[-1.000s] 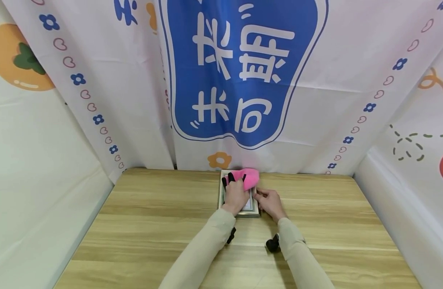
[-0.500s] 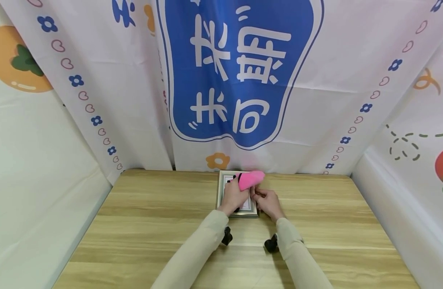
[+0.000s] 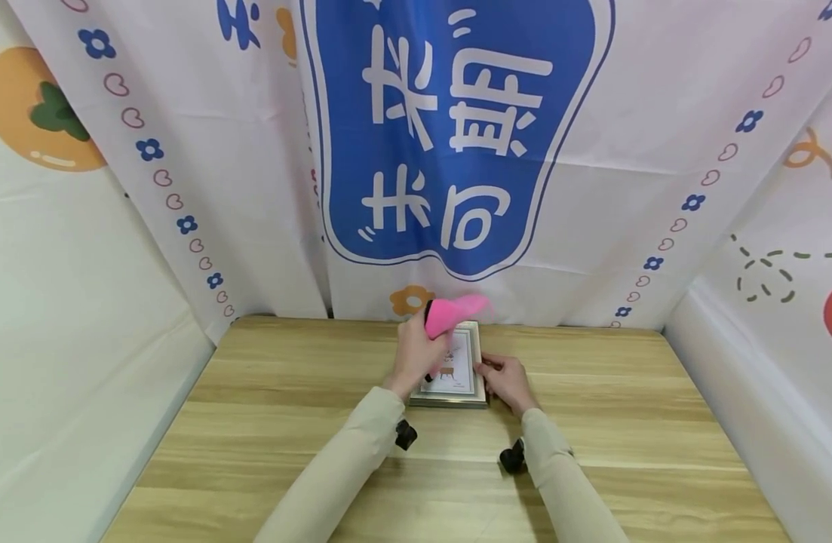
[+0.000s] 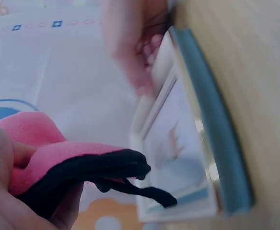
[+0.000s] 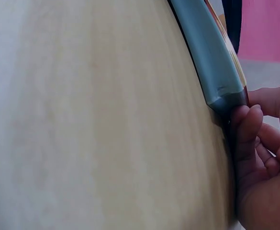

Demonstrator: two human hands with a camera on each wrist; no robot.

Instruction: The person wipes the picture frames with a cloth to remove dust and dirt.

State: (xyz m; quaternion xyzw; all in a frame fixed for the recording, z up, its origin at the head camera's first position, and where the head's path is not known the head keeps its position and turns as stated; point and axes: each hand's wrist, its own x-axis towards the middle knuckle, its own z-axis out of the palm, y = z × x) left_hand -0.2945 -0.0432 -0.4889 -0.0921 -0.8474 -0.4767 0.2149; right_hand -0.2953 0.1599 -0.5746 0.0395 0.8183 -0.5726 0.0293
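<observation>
A picture frame [image 3: 466, 362] with a pale silvery border and a small printed drawing lies on the wooden table, against the back curtain. My left hand [image 3: 416, 353] grips a bunched pink cloth [image 3: 446, 317] with black edging over the frame's left side. In the left wrist view a thin black strip hangs off the cloth [image 4: 82, 153] in front of the picture. The right hand [image 3: 507, 381] pinches the frame's right edge. Thumb and fingers of the right hand [image 5: 266, 148] close on the corner of the frame [image 5: 209, 57] in the right wrist view.
The wooden table [image 3: 307, 422] reaches forward and to both sides of the frame. Behind it hangs a printed curtain [image 3: 273, 249], with white side walls [image 3: 83, 324] at left and right. Small black devices [image 3: 406, 435] sit at both wrists.
My left hand has moved left and lifted the pink cloth, uncovering more of the picture. The right hand stays at the frame's right edge.
</observation>
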